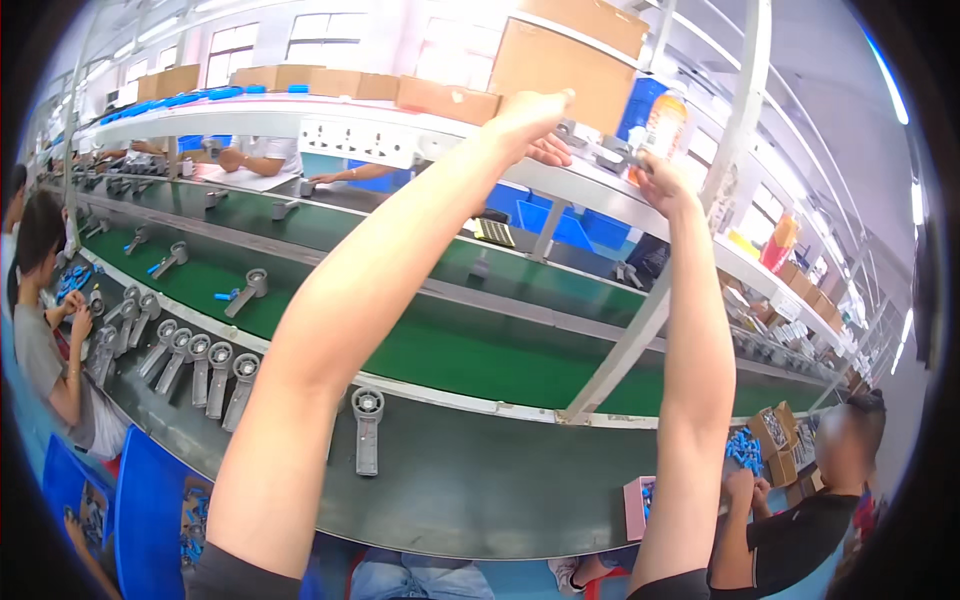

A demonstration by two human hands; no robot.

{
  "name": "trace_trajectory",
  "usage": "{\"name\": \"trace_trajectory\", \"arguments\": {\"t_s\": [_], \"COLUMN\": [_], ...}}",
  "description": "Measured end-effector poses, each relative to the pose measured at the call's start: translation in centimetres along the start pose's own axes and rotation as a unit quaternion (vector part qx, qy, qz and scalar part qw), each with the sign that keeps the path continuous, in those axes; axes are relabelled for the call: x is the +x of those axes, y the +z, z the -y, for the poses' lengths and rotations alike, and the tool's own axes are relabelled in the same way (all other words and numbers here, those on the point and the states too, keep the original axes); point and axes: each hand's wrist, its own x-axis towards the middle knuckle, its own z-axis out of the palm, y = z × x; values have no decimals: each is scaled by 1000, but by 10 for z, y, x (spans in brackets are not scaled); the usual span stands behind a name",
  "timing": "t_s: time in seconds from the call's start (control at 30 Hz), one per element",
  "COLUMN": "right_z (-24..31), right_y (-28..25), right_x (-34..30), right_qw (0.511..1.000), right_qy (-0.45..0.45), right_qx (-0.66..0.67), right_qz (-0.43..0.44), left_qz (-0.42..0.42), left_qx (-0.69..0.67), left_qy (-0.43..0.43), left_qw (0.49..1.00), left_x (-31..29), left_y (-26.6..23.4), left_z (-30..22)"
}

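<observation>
"Where did you see the grey part (612,154)?"

"At the upper shelf (600,192), between my two hands, below the box (565,75) and left of the bottle (665,125). Its long axis ran mostly sideways, dipping a little to the right."

"Which hand was nearer?"

"The right hand (668,185), its curled fingers at the part's right end. From my distant seat I couldn't tell whether they gripped it or only touched."

"And the left hand (528,120)?"

"Off the other end, fingers parted, roughly half open. I couldn't tell whether it held anything. Both arms were raised and stretched forward, the left slanting rightward, the right nearly straight up."
</observation>
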Motion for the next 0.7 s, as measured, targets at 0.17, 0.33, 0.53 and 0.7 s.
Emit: {"name": "trace_trajectory", "arguments": {"t_s": [0.17, 0.33, 0.53, 0.7], "right_z": [-15, -24, -152, -266], "right_y": [12, 8, 36, 106], "right_x": [-23, -152, -321, -382], "right_qw": [973, 959, 954, 942], "right_qy": [-88, -178, 30, 193], "right_qx": [207, 219, 253, 205], "right_qz": [-40, 5, 158, 181], "left_qz": [-118, -163, -157, -288], "left_qx": [43, 27, 120, 151], "left_qy": [-22, 70, 113, -86], "left_qw": [992, 984, 974, 942], "left_x": [38, 9, -198, -381], "left_y": [46, 41, -31, -60], "left_z": [26, 28, 31, 78]}}
